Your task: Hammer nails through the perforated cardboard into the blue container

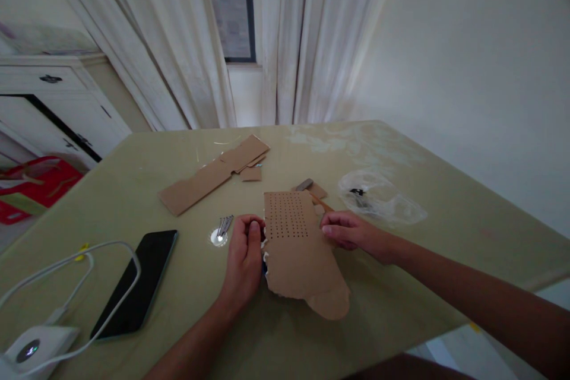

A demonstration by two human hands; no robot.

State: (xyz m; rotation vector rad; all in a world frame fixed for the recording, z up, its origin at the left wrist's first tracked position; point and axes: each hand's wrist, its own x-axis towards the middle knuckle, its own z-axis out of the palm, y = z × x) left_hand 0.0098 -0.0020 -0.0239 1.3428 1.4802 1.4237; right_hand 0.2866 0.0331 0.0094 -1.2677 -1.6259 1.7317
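Observation:
A torn piece of brown cardboard [303, 267] with rows of small punched holes in its upper part is held above the table. My left hand [246, 249] is closed on its ragged left edge, thumb toward me. At its right edge, my right hand [351, 230] is closed in a pinch, fingertips at the cardboard. Something dark blue shows behind the lower left edge, mostly hidden. Just beyond the right hand lie an orange-brown stick [321, 201], a grey block-like thing [305, 184] and small cardboard scraps [319, 190]. Several nails [225, 225] lie left of my left hand on a small shiny disc [218, 238].
A long cardboard strip [209, 181] lies at the back left of the table [401, 309]. A clear plastic bag [383, 197] with a small black thing is at the right. A phone [138, 285], a white cable [129, 249] and a white charger [40, 350] occupy the left front.

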